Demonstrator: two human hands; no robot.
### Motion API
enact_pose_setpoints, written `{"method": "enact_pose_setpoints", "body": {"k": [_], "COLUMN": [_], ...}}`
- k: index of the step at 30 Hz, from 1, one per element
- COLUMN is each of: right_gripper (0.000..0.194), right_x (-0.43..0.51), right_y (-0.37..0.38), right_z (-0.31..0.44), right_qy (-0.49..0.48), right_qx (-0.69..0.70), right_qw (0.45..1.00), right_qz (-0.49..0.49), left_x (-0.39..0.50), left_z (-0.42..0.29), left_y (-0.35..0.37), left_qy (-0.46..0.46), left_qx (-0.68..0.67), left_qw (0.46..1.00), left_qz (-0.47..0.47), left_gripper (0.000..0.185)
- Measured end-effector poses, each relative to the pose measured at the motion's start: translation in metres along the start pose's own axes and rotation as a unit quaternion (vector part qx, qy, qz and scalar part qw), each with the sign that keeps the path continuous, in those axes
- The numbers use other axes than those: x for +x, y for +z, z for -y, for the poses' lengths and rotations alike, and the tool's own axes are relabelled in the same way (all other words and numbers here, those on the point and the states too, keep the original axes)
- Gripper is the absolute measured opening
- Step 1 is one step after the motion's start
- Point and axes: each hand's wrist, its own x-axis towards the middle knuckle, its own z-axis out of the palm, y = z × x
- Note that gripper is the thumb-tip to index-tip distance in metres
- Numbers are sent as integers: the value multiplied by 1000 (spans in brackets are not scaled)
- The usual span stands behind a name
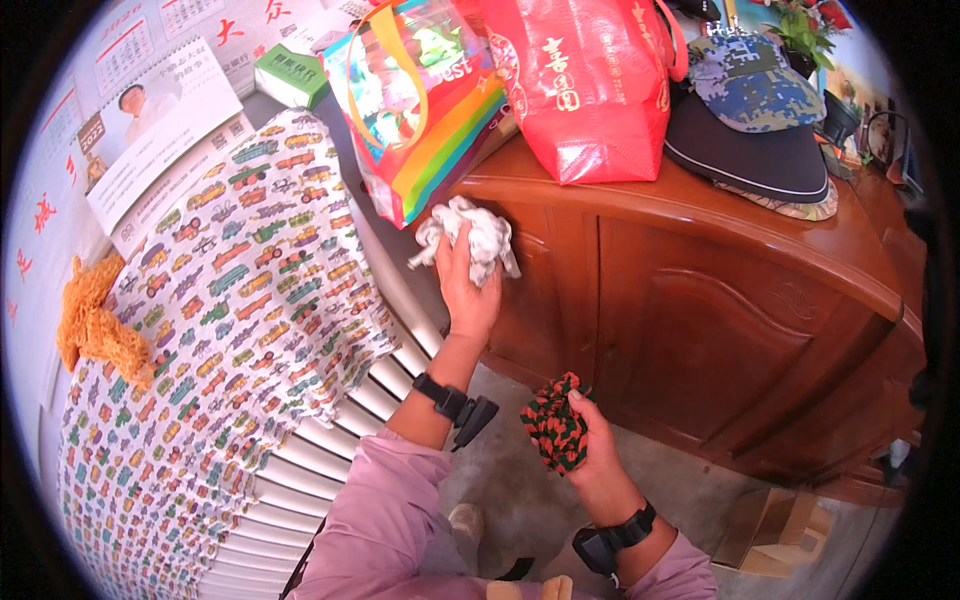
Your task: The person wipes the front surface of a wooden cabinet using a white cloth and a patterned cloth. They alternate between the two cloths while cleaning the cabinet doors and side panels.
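Observation:
My left hand [469, 289] is stretched forward with a crumpled white cloth [480, 232] in its fingers, by the left end of a reddish-brown wooden cabinet [675, 337]. Lower and to the right, my right hand [596, 442] grips a bunched red-and-dark-green knitted piece [556, 427] in front of the cabinet doors. The thumb lies over its top edge. Left of my arms, a cloth printed with vehicles [247, 285] is draped over a white ribbed radiator [322, 450].
On the cabinet stand a rainbow-striped bag [450, 150], a red bag [585, 97] and stacked caps [757, 97]. An orange knitted cloth [101, 322] lies on the draped cloth. A green box [292, 75] sits near wall calendars [172, 112]. A cardboard box [772, 529] rests on the floor.

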Motion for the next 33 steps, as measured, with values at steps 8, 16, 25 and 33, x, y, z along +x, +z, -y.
{"method": "enact_pose_setpoints", "body": {"k": [8,16,25,33], "right_gripper": [30,30,28,26], "right_x": [8,15,21,19], "right_y": [-27,-29,-23,-30], "right_z": [6,-10,-9,-4], "right_qy": [-35,-82,-56,-65], "right_qx": [-29,-94,-106,-88], "right_qw": [997,986,984,989], "right_qz": [-61,-109,-130,-96], "left_x": [-34,-56,18,2], "left_z": [18,46,6,30], "left_y": [42,-4,10,23], "left_qy": [-56,-82,112,55], "left_qx": [68,37,72,79], "left_qw": [996,984,990,995], "left_qz": [28,151,54,23], "left_gripper": [86,79,87,92]}}
